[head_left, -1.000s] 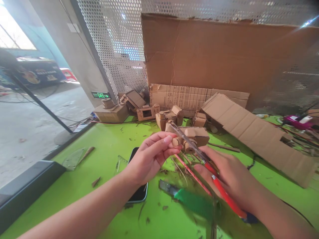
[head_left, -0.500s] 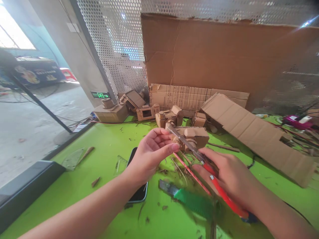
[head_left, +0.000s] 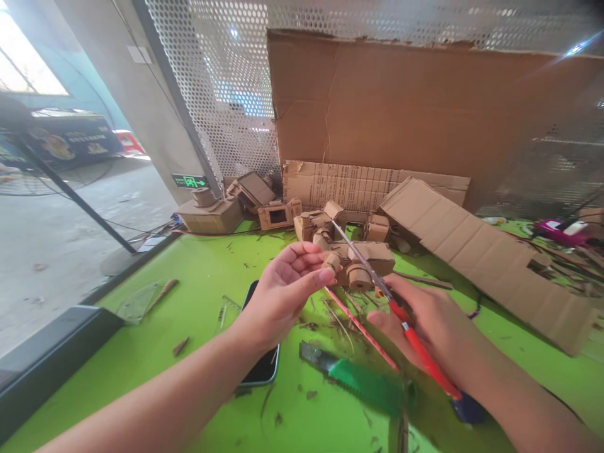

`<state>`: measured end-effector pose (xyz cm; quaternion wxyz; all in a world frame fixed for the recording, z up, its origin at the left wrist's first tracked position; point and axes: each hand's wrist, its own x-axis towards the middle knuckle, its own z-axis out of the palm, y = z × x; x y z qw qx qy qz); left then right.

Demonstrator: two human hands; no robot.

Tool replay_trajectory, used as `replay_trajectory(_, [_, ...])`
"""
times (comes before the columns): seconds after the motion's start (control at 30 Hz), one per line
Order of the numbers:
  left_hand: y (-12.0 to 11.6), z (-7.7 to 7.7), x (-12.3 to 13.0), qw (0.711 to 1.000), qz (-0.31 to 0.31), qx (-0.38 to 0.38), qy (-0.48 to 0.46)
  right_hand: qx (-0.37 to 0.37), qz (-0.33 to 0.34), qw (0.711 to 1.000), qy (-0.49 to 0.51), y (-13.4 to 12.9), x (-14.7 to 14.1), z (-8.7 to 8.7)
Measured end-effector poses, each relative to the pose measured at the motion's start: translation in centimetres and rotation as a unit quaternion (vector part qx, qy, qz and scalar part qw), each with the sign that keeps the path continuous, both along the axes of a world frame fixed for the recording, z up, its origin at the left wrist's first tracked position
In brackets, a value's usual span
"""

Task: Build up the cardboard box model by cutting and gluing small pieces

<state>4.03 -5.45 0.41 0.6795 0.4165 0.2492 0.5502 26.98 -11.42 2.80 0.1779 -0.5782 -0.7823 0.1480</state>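
My left hand [head_left: 295, 283] pinches a small round cardboard piece [head_left: 332, 262] between thumb and fingertips. In my right hand [head_left: 429, 314] is a pair of scissors [head_left: 361, 257] with red handles. Its metal blades point up and left, passing just right of the pinched piece without visibly touching it. Behind both hands stands a cardboard model camera [head_left: 377, 253] with a round lens-like part [head_left: 358, 277]. Below my hands lie a green utility knife [head_left: 363, 380] and a thin pink stick [head_left: 363, 330].
A phone [head_left: 264, 371] lies partly under my left forearm. Several cardboard models, including a box with a round knob [head_left: 210, 215], line the back of the green table [head_left: 202, 302]. A long cardboard piece [head_left: 486, 264] leans at right. Scraps surround the knife; a dark box [head_left: 56, 340] sits at left.
The scissors have shifted up and to the right, away from my left fingertips, so the small cardboard piece shows more clearly. My left hand has hardly moved.
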Motion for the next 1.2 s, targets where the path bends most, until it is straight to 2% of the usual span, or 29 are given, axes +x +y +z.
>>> replay_trajectory(0.13, [0.1, 0.0, 0.0, 1.000, -0.009, -0.007, -0.009, 0.003, 0.012, 1.000, -0.022, -0.1, -0.3, -0.1])
replay_trajectory(0.47, [0.0, -0.2, 0.1, 1.000, -0.001, 0.006, 0.004, 0.076, -0.014, 0.993, -0.090, 0.1, -0.2, -1.0])
replay_trajectory(0.7, [0.1, -0.4, 0.0, 1.000, 0.000, 0.014, 0.017, 0.117, -0.046, 0.988, -0.089, 0.1, 0.1, -1.5])
replay_trajectory(0.87, [0.1, -0.2, -0.1, 1.000, -0.014, 0.006, 0.005, 0.102, -0.056, 0.991, -0.060, -0.4, 0.0, -0.8])
replay_trajectory(1.03, [0.2, -0.1, -0.2, 0.999, -0.020, -0.011, -0.022, 0.098, -0.037, 0.993, -0.053, 0.1, 0.7, -1.2])
replay_trajectory(1.2, [0.3, -0.3, -0.3, 0.998, -0.044, -0.022, -0.046, 0.026, -0.022, 0.999, -0.032, -0.1, 0.0, -0.8])
